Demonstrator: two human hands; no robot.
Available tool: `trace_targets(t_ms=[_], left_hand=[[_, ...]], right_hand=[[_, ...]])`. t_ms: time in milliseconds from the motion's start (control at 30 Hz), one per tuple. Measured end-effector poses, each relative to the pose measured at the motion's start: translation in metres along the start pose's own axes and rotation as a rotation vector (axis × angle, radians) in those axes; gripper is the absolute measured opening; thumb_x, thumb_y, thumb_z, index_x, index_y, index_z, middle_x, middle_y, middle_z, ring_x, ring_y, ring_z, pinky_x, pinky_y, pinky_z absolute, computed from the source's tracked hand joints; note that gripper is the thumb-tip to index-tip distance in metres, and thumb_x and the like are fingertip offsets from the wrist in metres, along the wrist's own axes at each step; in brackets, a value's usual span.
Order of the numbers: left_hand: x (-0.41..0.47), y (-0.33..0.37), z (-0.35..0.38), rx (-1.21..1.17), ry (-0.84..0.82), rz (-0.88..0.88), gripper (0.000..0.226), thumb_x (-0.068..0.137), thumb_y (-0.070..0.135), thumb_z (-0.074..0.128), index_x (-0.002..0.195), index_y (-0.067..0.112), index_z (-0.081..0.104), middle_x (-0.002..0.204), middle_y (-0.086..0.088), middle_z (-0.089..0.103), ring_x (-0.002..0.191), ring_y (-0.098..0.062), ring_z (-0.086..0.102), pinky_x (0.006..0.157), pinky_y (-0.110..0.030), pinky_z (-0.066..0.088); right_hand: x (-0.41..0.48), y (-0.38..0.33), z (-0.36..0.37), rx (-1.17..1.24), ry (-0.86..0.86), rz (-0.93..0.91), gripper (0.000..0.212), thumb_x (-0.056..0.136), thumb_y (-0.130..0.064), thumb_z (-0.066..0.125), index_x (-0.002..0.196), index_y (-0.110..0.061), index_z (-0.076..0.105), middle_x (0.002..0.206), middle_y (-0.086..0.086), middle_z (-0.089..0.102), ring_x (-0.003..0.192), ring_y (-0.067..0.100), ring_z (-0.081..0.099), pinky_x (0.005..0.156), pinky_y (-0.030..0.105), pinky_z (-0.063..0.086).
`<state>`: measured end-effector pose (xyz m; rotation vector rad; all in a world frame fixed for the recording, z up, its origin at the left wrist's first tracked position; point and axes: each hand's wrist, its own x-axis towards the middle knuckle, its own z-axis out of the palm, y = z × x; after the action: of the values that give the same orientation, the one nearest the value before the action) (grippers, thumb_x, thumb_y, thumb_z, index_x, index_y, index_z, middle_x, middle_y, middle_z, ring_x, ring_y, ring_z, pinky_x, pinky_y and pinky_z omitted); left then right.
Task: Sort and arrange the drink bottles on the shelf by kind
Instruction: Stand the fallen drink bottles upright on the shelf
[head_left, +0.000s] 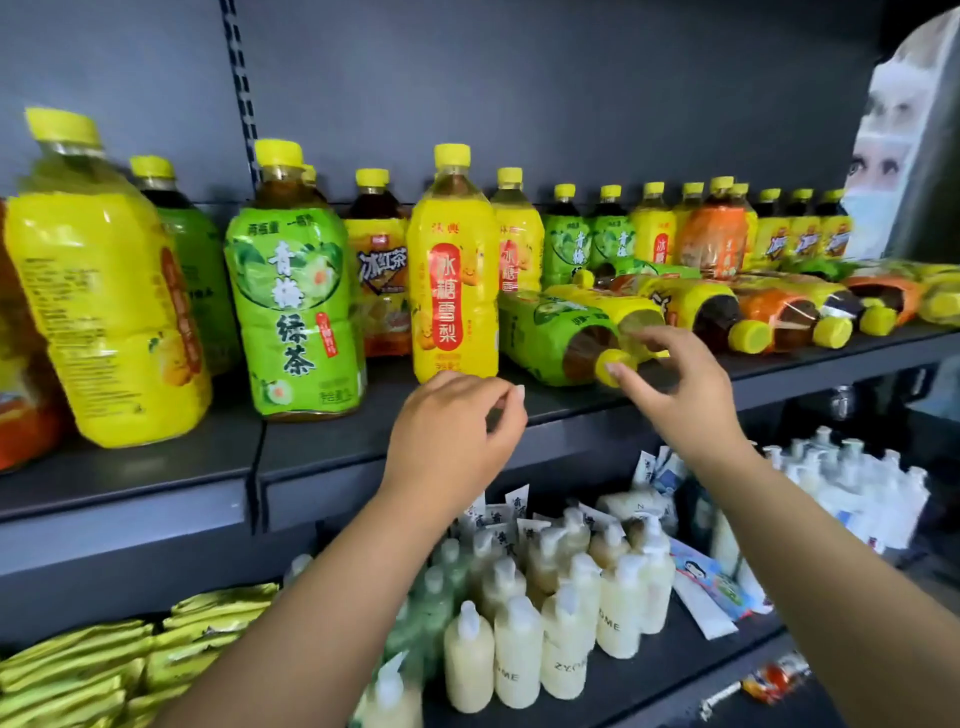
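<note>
Reaching into the row of lying bottles (727, 306) on the shelf (156, 467), you can set them rolling to the front edge, because they rest on their sides, touching. The green bottle (550, 338) lies nearest; your right hand (670, 374) touches its yellow cap (613, 366) with spread fingers, so it may slip. Your left hand (452, 441) hovers half-curled, holding nothing.

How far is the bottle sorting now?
Done: several bottles stand upright, like the green tea bottle and pear bottle. In hand: the right hand touches a lying green bottle; the left hand holds nothing. Left: lying bottles, mixed kinds.
</note>
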<state>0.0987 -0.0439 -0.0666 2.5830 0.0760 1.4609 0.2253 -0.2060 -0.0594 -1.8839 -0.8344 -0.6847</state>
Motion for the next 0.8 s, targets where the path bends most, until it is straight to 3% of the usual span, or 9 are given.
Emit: trace_targets(t_ms=[167, 300, 367, 433, 533, 600, 667, 800], left_hand=[[0.006, 0.014, 0.039, 0.22, 0.005, -0.117, 0.04, 0.083, 0.037, 0.037, 0.08, 0.014, 0.07, 0.069, -0.005, 0.069, 0.061, -0.027, 0.063, 0.06, -0.032, 0.049], [0.001, 0.023, 0.05, 0.53, -0.01, -0.246, 0.04, 0.085, 0.036, 0.037, 0.062, 0.017, 0.062, 0.048, -0.003, 0.058, 0.043, -0.027, 0.053, 0.046, -0.021, 0.032], [-0.003, 0.026, 0.052, 0.513, 0.015, -0.215, 0.04, 0.089, 0.034, 0.036, 0.062, 0.016, 0.061, 0.052, -0.004, 0.06, 0.046, -0.028, 0.055, 0.047, -0.024, 0.033], [-0.007, 0.027, 0.053, 0.48, 0.016, -0.182, 0.044, 0.092, 0.038, 0.034, 0.074, 0.016, 0.068, 0.064, -0.003, 0.068, 0.058, -0.026, 0.063, 0.055, -0.03, 0.035], [-0.011, 0.026, 0.052, 0.451, 0.007, -0.168, 0.051, 0.094, 0.042, 0.031, 0.085, 0.015, 0.072, 0.081, -0.002, 0.074, 0.073, -0.022, 0.07, 0.061, -0.027, 0.043], [-0.012, 0.026, 0.054, 0.465, 0.041, -0.166, 0.053, 0.096, 0.042, 0.028, 0.085, 0.015, 0.072, 0.082, -0.001, 0.074, 0.076, -0.021, 0.07, 0.063, -0.028, 0.041], [-0.013, 0.025, 0.054, 0.476, 0.061, -0.163, 0.055, 0.097, 0.041, 0.025, 0.084, 0.015, 0.072, 0.082, 0.0, 0.073, 0.078, -0.02, 0.07, 0.064, -0.028, 0.037], [-0.017, 0.024, 0.057, 0.458, 0.089, -0.188, 0.055, 0.098, 0.04, 0.026, 0.08, 0.013, 0.071, 0.078, -0.003, 0.073, 0.079, -0.022, 0.07, 0.066, -0.031, 0.039]], right_hand=[[0.022, 0.037, 0.0, 0.075, -0.216, -0.159, 0.069, 0.073, -0.035, 0.072, 0.132, -0.013, 0.046, 0.133, -0.004, 0.044, 0.125, 0.005, 0.033, 0.104, 0.019, 0.023], [0.04, 0.045, 0.009, 0.067, -0.418, -0.402, 0.088, 0.071, -0.045, 0.07, 0.143, -0.02, 0.027, 0.14, -0.02, 0.018, 0.129, -0.005, 0.011, 0.106, 0.013, 0.006], [0.051, 0.042, 0.011, 0.042, -0.425, -0.488, 0.09, 0.073, -0.044, 0.071, 0.145, -0.019, 0.024, 0.148, -0.012, 0.018, 0.135, 0.003, 0.011, 0.109, 0.021, 0.007], [0.06, 0.042, 0.015, 0.022, -0.403, -0.589, 0.089, 0.072, -0.045, 0.072, 0.143, -0.014, 0.028, 0.152, 0.002, 0.025, 0.139, 0.015, 0.019, 0.111, 0.031, 0.012], [0.063, 0.045, 0.019, 0.081, -0.427, -0.621, 0.09, 0.07, -0.045, 0.074, 0.142, -0.013, 0.031, 0.149, 0.002, 0.029, 0.133, 0.008, 0.019, 0.112, 0.032, 0.015], [0.064, 0.046, 0.02, 0.09, -0.46, -0.608, 0.086, 0.072, -0.043, 0.073, 0.142, -0.016, 0.031, 0.148, -0.007, 0.026, 0.133, 0.003, 0.015, 0.111, 0.023, 0.008], [0.067, 0.05, 0.023, 0.044, -0.45, -0.65, 0.075, 0.075, -0.041, 0.07, 0.139, -0.017, 0.038, 0.15, -0.005, 0.028, 0.138, 0.006, 0.016, 0.109, 0.019, 0.003], [0.067, 0.059, 0.028, 0.019, -0.394, -0.72, 0.048, 0.078, -0.028, 0.071, 0.119, -0.008, 0.058, 0.141, 0.01, 0.045, 0.134, 0.019, 0.033, 0.111, 0.029, 0.013]])
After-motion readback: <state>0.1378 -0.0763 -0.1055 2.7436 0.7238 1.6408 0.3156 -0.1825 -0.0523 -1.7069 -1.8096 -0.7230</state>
